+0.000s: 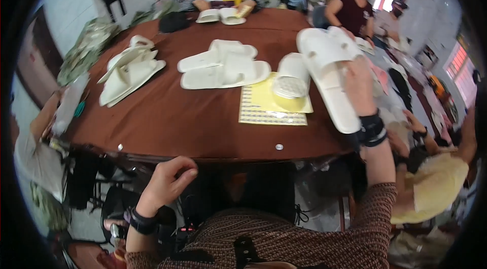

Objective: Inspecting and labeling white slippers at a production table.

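Note:
My right hand point(360, 86) is raised over the table's right side and grips a white slipper point(324, 74). A second pale slipper shows partly behind it, mostly hidden by the first slipper and my fingers. Near the table's front edge, my left hand point(170, 183) hovers with its fingers loosely curled, and nothing shows in it. A pair of white slippers point(223, 68) lies mid-table. Beside it another white slipper point(293, 68) lies next to a round roll or tub point(290, 91) on yellow sticker sheets point(253, 109).
More white slippers point(131, 71) are heaped at the left of the brown-covered table point(177, 127). Across from me a person handles slippers point(221, 15) beside a black cap point(173, 22). Small white bits point(279, 147) lie by the front edge. Other people sit on both sides.

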Tool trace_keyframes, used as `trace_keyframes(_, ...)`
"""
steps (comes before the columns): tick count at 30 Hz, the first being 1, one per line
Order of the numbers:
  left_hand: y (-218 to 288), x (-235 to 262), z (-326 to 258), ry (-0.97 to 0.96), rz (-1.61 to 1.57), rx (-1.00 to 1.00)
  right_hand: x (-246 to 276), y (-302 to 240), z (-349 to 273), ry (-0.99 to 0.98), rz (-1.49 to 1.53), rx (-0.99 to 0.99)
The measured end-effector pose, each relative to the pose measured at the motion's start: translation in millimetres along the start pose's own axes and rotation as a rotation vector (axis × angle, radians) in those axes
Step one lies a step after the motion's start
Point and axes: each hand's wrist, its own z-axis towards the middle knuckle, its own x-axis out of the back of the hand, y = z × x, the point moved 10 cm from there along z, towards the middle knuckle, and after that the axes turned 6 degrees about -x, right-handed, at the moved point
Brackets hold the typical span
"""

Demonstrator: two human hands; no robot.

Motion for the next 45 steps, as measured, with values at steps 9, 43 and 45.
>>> trace_keyframes(9,24,14,13,-0.024,0.016,-0.069,-68,101,-1,-0.231,-0.395,0.052)
trace_keyframes(43,-170,226,84,0.334,1.024,0.016,-23,-23,-70,-0.447,-0.308,-0.126)
trace_keyframes(45,-169,220,92,0.31,1.085,0.041,-41,-11,-84,-0.677,-0.343,-0.205)
